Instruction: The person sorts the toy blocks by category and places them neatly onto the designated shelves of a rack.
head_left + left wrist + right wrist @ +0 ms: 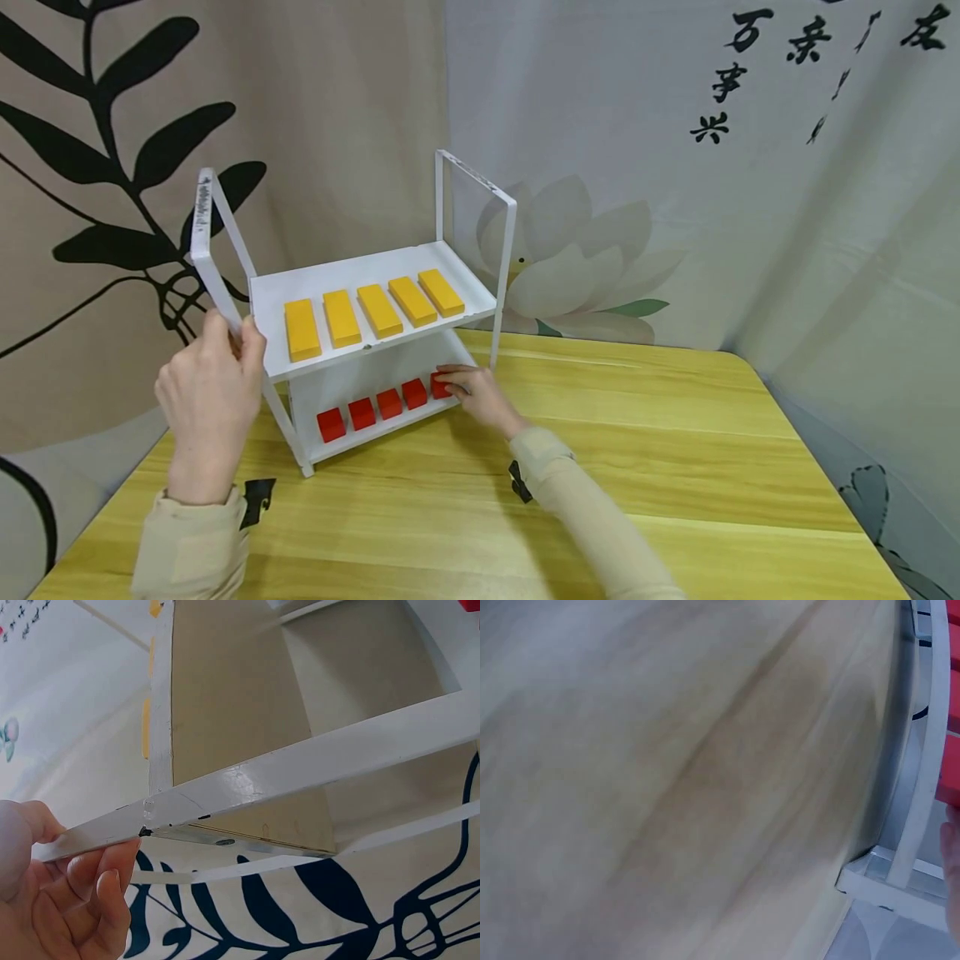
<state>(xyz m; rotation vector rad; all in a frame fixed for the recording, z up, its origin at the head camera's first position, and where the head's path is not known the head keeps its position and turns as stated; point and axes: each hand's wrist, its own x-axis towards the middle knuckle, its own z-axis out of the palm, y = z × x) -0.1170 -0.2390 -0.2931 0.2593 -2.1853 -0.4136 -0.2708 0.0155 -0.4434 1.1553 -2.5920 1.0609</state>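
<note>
A white two-tier rack (337, 277) stands on the table with a row of several yellow blocks (379, 311) on its upper shelf. Along the lower shelf sits a row of red cubes (389, 404). My left hand (212, 392) grips the rack's left front upright just below the side handle; in the left wrist view, thumb and curled fingers wrap the white bar (247, 776). At the right end of the lower shelf, my right hand (486, 402) pinches the last red cube (438, 386), partly hidden by the fingers. Only its fingertips (951, 847) show in the right wrist view.
The wooden table (675, 450) extends to the right and in front of the rack. Behind it hangs a curtain (345, 125) with printed leaves, a lotus and characters. The rack's right upright (504, 267) rises beside my right hand.
</note>
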